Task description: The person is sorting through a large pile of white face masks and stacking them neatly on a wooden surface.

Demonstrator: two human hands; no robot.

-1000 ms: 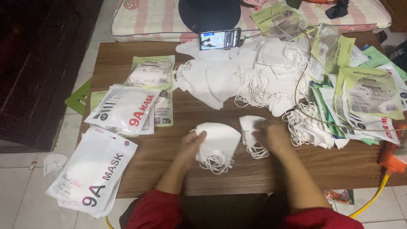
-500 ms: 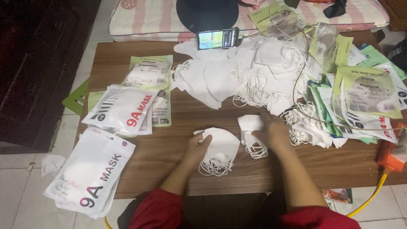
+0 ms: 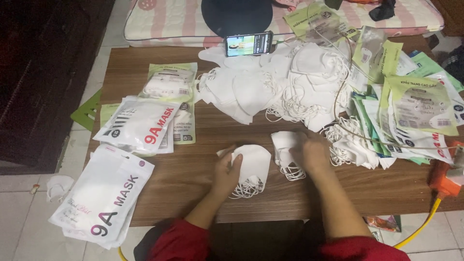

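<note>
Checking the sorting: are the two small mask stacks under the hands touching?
Apart. The head view shows bare wood between the left stack and the right stack.

Right hand [image 3: 314, 153] covering part of small mask stack [image 3: 286, 151], fingertips hidden, grip not clear, left hand [image 3: 227, 169] overlapping folded white masks [image 3: 253, 164], orange tool [image 3: 447, 176] cut by right edge, phone [image 3: 249, 44] screen too small to read, dark round object [image 3: 237, 14] cropped at top.
</note>
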